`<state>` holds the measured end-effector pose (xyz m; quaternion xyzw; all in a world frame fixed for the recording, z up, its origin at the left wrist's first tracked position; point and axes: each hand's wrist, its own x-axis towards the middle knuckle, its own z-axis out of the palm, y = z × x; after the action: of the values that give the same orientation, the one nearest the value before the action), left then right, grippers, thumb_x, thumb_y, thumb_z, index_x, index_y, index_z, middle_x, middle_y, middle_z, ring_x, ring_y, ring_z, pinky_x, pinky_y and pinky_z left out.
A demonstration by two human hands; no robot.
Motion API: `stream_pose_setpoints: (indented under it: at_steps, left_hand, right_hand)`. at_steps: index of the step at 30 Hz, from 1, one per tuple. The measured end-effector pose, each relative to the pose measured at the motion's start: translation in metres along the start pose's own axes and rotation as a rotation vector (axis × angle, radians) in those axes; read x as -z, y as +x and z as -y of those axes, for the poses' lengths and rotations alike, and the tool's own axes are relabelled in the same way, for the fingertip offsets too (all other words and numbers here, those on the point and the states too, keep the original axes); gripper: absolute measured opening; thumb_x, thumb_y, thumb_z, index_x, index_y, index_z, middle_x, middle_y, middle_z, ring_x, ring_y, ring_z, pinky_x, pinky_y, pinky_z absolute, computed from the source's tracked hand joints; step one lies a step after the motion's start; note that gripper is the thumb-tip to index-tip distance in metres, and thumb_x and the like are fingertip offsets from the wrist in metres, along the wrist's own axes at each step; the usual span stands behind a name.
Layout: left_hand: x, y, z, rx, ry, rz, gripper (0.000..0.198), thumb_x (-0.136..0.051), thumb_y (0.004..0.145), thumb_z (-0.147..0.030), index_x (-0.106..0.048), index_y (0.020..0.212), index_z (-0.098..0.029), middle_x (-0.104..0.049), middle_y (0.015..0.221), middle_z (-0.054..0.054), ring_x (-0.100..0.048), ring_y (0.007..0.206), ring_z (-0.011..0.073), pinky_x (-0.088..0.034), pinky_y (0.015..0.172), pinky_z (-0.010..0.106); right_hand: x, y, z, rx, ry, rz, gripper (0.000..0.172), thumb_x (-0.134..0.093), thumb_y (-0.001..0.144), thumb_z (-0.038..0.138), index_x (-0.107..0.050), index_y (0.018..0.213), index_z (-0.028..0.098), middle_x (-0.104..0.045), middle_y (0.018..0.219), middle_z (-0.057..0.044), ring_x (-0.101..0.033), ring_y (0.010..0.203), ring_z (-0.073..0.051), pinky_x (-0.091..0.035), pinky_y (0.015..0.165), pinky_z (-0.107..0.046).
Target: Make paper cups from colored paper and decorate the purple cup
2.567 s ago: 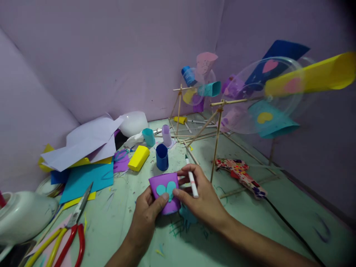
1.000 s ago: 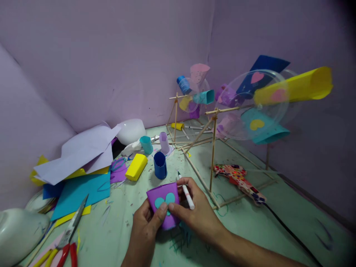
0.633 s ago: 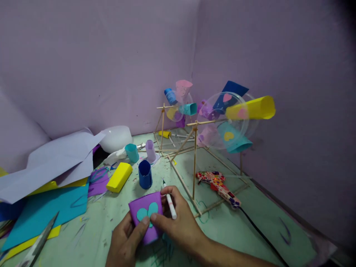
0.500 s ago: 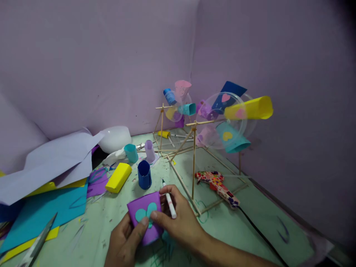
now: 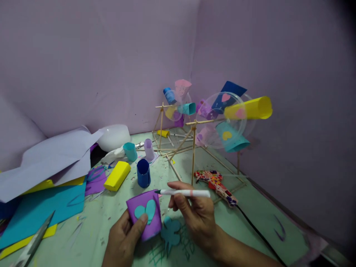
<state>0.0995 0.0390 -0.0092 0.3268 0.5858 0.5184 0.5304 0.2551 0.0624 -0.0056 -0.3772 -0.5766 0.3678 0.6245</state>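
My left hand (image 5: 125,235) grips a purple paper sleeve (image 5: 151,230), the thumb lying over a teal butterfly-like cutout (image 5: 150,210) on its front. Between the fingers of my right hand (image 5: 196,215) is a white marker (image 5: 185,193), held level. Its dark green tip points left, close to the sleeve's upper right corner; whether it touches I cannot tell. Below, on the table, lies a teal flower-shaped cutout (image 5: 170,233) beside green pen scribbles. A dark blue paper tube (image 5: 143,174) stands just beyond the sleeve, with a yellow paper tube (image 5: 117,176) lying to its left.
A stick-framed wheel (image 5: 222,122) with paper cups stands at right, a smaller one (image 5: 162,126) behind. A patterned glue gun (image 5: 218,185) trails a black cord (image 5: 258,233). Scissors (image 5: 36,243), teal sheets (image 5: 47,213) and white paper (image 5: 55,152) lie at left.
My right hand has left the sleeve and moved right, turning the marker from steep to level with its tip toward the sleeve. The teal flower cutout beneath is now uncovered.
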Motion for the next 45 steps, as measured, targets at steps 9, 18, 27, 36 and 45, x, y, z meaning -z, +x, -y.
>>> stream_pose_setpoints:
  at_steps: [9, 18, 27, 36, 45]
  left_hand:
    - [0.001, 0.001, 0.002, 0.032, 0.011, 0.025, 0.052, -0.079, 0.056, -0.049, -0.067, 0.093, -0.013, -0.073, 0.076, 0.007, -0.067, 0.078, 0.0275, -0.053, 0.074, 0.036]
    - [-0.001, -0.002, -0.002, -0.021, -0.004, 0.084, 0.048, -0.078, 0.057, -0.048, -0.068, 0.09, -0.014, -0.074, 0.079, 0.007, -0.067, 0.073, 0.0259, -0.053, 0.068, 0.033]
    - [0.001, 0.003, 0.0, -0.049, -0.057, 0.121, 0.047, -0.078, 0.059, -0.046, -0.069, 0.092, -0.014, -0.075, 0.085, 0.007, -0.067, 0.082, 0.0271, -0.05, 0.077, 0.034]
    - [0.003, 0.003, 0.002, -0.051, -0.036, 0.13, 0.043, -0.077, 0.059, -0.047, -0.068, 0.086, -0.014, -0.074, 0.08, 0.006, -0.065, 0.074, 0.023, -0.051, 0.07, 0.03]
    - [0.005, 0.005, 0.003, -0.042, 0.056, 0.186, 0.046, -0.072, 0.066, -0.049, -0.065, 0.093, -0.012, -0.07, 0.078, 0.005, -0.06, 0.072, 0.0203, -0.05, 0.067, 0.029]
  right_hand:
    - [-0.003, 0.0, 0.002, -0.038, 0.146, 0.002, 0.022, -0.057, 0.088, 0.038, -0.069, 0.095, 0.02, -0.066, 0.065, -0.002, -0.059, 0.054, -0.012, -0.05, 0.052, -0.023]
    - [-0.004, 0.003, 0.003, -0.115, 0.204, -0.054, 0.029, -0.062, 0.083, 0.047, -0.07, 0.084, 0.019, -0.062, 0.054, 0.0, -0.057, 0.048, -0.011, -0.048, 0.048, -0.022]
    - [-0.022, 0.024, 0.029, -0.326, 0.295, 0.011, 0.041, -0.068, 0.074, 0.055, -0.066, 0.08, 0.015, -0.058, 0.054, 0.001, -0.052, 0.045, -0.008, -0.043, 0.044, -0.019]
    - [-0.013, 0.003, 0.004, -0.093, 0.199, 0.002, 0.024, -0.056, 0.089, 0.042, -0.067, 0.086, 0.022, -0.062, 0.057, 0.002, -0.058, 0.053, -0.009, -0.048, 0.052, -0.018]
    - [-0.01, 0.011, 0.007, 0.112, 0.058, -0.061, 0.019, -0.053, 0.093, 0.036, -0.064, 0.085, 0.022, -0.058, 0.054, 0.005, -0.056, 0.048, -0.007, -0.046, 0.048, -0.014]
